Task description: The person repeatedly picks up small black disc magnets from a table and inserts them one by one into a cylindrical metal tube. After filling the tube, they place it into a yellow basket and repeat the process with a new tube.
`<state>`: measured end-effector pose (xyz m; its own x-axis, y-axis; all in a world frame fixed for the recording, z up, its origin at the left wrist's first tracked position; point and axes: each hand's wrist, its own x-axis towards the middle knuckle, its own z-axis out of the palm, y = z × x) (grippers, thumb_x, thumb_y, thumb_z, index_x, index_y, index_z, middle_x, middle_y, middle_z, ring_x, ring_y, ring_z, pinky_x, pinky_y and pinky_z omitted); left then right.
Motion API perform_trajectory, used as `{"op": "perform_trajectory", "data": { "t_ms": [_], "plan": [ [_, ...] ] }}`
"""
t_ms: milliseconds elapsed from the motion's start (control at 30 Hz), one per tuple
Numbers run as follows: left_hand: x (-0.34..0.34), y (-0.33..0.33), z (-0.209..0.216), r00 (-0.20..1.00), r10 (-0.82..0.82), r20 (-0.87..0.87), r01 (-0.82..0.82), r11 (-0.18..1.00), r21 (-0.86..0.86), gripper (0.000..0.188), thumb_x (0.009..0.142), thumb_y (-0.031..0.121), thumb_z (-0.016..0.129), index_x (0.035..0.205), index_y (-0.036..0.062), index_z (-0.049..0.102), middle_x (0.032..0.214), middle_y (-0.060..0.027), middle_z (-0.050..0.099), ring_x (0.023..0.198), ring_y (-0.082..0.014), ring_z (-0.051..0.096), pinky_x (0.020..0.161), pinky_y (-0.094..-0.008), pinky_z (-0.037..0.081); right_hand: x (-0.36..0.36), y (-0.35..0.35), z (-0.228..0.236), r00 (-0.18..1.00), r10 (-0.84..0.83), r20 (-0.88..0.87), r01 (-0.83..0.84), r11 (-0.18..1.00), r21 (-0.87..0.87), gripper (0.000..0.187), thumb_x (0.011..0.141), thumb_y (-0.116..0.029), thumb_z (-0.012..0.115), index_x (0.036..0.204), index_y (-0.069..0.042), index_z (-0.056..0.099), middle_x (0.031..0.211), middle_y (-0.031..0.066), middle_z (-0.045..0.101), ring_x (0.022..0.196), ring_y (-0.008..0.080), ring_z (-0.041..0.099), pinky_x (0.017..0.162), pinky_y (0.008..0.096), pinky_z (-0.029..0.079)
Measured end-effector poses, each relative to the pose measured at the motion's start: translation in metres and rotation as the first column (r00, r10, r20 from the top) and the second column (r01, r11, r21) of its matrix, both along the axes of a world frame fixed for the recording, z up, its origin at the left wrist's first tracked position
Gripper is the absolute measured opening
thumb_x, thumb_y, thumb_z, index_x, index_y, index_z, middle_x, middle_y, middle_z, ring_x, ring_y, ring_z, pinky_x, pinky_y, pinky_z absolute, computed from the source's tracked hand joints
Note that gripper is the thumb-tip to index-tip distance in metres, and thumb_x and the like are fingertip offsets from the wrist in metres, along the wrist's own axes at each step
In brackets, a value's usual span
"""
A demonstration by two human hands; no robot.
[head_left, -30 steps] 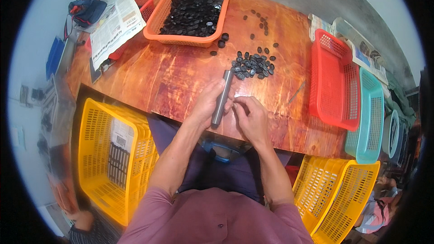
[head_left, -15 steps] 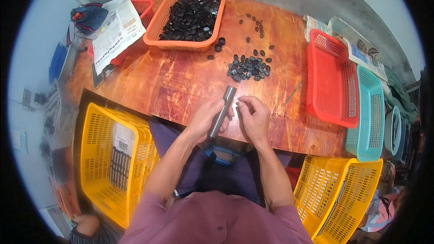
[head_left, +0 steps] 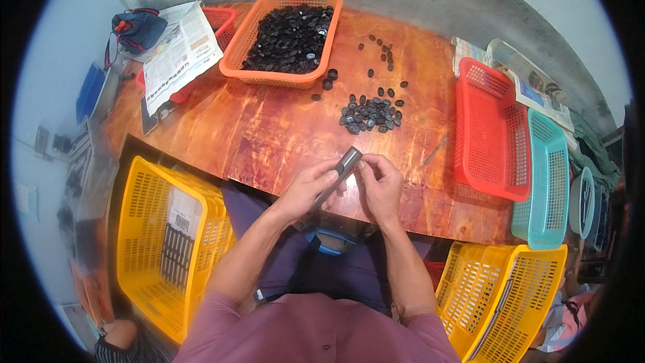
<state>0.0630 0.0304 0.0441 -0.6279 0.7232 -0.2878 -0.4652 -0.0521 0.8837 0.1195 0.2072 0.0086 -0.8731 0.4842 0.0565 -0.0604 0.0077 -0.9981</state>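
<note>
My left hand (head_left: 311,187) is wrapped round a dark grey, smooth bar or tube (head_left: 340,172), which slants up and away to the right. Close against the bar's far end, my right hand (head_left: 382,187) has its thumb and fingers pinched together. Whatever sits in that pinch is hidden. Beyond both hands lies a pile of small black oval pieces (head_left: 368,115), with several more scattered farther back. An orange basket (head_left: 269,79) at the far left of the pile holds a heap of similar black pieces (head_left: 285,40).
On the right of the wooden table (head_left: 269,141) stand a red basket (head_left: 494,185) and a teal basket (head_left: 541,222). A thin rod (head_left: 435,149) lies left of them. Yellow crates (head_left: 144,208) flank my legs. Newspaper (head_left: 185,67) covers part of a red basket at back left.
My right hand has closed up to the bar from slightly apart. The bar's far end has dipped and swung right in my left hand. The whole view has shifted slightly.
</note>
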Motion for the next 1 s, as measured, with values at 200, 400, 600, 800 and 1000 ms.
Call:
{"op": "perform_trajectory", "data": {
  "t_ms": [200,400,600,800,1000],
  "plan": [
    [-0.001,0.001,0.004,0.999,-0.022,-0.026,0.018,0.992,-0.125,0.041,0.104,0.025,0.050,0.138,0.0023,0.056,0.087,-0.0029,0.065,0.063,-0.0068,0.057,0.055,-0.0205,0.046,0.006,0.012,0.019,0.983,0.173,-0.058,-0.183,0.931,-0.316,0.029,0.102,-0.017,0.060,0.126,-0.002,0.062,0.098,0.0012,0.067,0.080,0.0049,0.059,0.062,0.0195,0.045],
    [0.002,0.007,0.012,0.993,-0.100,-0.055,0.090,0.982,-0.164,0.036,0.105,0.030,0.047,0.120,0.0022,0.064,0.076,0.0004,0.059,0.059,-0.0052,0.053,0.051,-0.0207,0.042,0.017,0.018,0.043,0.966,0.259,0.018,-0.256,0.962,-0.099,0.026,0.096,-0.006,0.066,0.120,0.001,0.062,0.097,0.0034,0.068,0.082,0.0074,0.063,0.070,0.0219,0.050],
    [0.003,0.008,0.014,0.989,-0.142,-0.025,0.134,0.970,-0.203,0.044,0.106,0.041,0.046,0.102,0.0017,0.065,0.068,0.0016,0.053,0.054,-0.0059,0.049,0.049,-0.0222,0.038,0.022,0.012,0.044,0.969,0.246,0.014,-0.243,0.963,-0.120,0.021,0.095,-0.004,0.067,0.114,0.003,0.060,0.094,0.0060,0.069,0.082,0.0086,0.065,0.072,0.0231,0.053],
    [0.006,0.006,0.000,0.975,-0.160,-0.156,0.115,0.958,-0.262,0.041,0.105,0.040,0.049,0.091,0.0047,0.063,0.066,0.0024,0.052,0.054,-0.0052,0.045,0.049,-0.0243,0.034,0.022,0.012,0.035,0.966,0.257,0.013,-0.253,0.957,-0.145,0.017,0.095,-0.006,0.069,0.107,0.002,0.060,0.092,0.0055,0.069,0.079,0.0072,0.063,0.069,0.0225,0.051],
    [0.003,0.010,0.013,0.955,-0.195,-0.223,0.107,0.929,-0.354,0.036,0.104,0.035,0.052,0.098,0.0021,0.066,0.071,0.0017,0.055,0.060,-0.0059,0.049,0.055,-0.0251,0.040,0.021,0.021,0.032,0.960,0.270,0.076,-0.265,0.962,-0.070,0.018,0.096,-0.008,0.067,0.110,0.001,0.060,0.092,0.0043,0.067,0.079,0.0069,0.061,0.070,0.0225,0.050]
  ]
}}
